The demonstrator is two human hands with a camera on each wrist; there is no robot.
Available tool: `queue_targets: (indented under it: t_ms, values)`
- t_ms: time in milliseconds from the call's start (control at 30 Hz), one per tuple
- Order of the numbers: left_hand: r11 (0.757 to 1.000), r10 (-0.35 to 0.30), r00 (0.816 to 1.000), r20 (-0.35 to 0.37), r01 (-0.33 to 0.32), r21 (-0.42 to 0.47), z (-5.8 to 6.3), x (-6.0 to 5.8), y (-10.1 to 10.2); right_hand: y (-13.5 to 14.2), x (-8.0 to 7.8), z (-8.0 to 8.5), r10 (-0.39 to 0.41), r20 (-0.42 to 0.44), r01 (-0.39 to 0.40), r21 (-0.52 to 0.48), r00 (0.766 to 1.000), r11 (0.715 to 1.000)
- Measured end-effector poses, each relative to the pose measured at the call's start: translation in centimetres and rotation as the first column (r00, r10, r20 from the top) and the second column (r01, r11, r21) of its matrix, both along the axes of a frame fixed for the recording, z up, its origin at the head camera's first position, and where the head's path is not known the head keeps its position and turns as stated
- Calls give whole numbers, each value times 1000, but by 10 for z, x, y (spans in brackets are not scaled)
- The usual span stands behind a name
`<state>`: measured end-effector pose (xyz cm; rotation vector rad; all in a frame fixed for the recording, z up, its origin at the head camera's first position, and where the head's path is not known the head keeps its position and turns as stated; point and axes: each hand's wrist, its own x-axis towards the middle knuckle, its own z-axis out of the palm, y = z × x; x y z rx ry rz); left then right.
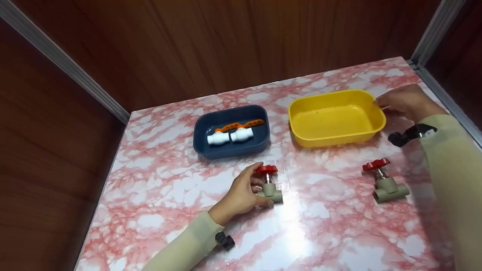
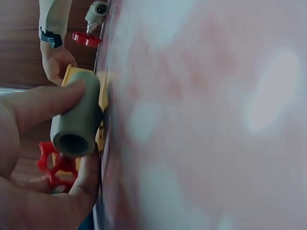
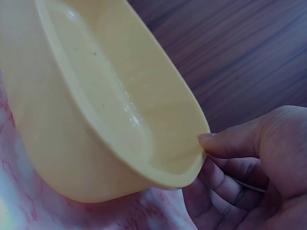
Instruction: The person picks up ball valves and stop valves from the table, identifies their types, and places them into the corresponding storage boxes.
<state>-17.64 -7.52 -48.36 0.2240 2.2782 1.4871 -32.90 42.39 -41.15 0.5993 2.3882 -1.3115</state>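
Note:
My left hand [image 1: 241, 192] grips a grey-green pipe valve with a red handwheel [image 1: 269, 190], thumb on the body and fingers behind it. The left wrist view shows the valve body's [image 2: 76, 115] round open end, with the red wheel [image 2: 57, 165] beside the fingers. At the right, my right hand [image 1: 408, 101] pinches the rim of a yellow bin [image 1: 337, 141], which has nothing inside. Up close, the right thumb [image 3: 230, 141] lies over the rim while the fingers curl beneath it. A second valve of the same kind [image 1: 388, 188] stands on the table nearer the right forearm.
A dark blue bin [image 1: 231, 150] left of the yellow one holds two white ball valves [image 1: 241, 134] with orange handles. The table [image 1: 150, 222] has a pink and white marbled top. Brown wood-look panels [image 1: 226, 49] rise behind it and at both sides.

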Motion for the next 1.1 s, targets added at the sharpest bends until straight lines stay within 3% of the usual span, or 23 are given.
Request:
queue_targets:
  t_ms: [133, 367, 500, 600, 733, 900, 1000, 1100]
  values:
    - [995, 88, 994, 58, -90, 48, -2, 2, 7, 1, 2, -1, -13, 2, 13, -1, 1000, 1000]
    - [993, 111, 994, 9, -111, 28, 3, 9, 10, 2, 2, 0, -22, -3, 22, -9, 1000, 1000]
    - [976, 213, 977, 28, -214, 38, 10, 17, 8, -2, -2, 4, -27, -13, 27, 9, 1000, 1000]
    - [967, 255, 965, 66, -256, 1, 17, 14, 8, -5, -5, 8, -33, -20, 34, 19, 999, 999]
    - [976, 188, 980, 67, -178, -128, 23, 0, 13, -5, -1, 8, -46, -11, 46, 36, 999, 998]
    - [971, 72, 997, 23, -65, -230, 21, -11, 22, -2, 3, 2, -41, 6, 41, 29, 999, 999]
    - [981, 75, 996, 58, -63, -185, 19, -10, 23, -2, 2, 0, -29, -4, 29, 28, 1000, 999]
    - [993, 118, 981, 152, -112, -48, 16, -6, 23, -2, 0, -3, -22, -20, 23, 24, 1000, 999]
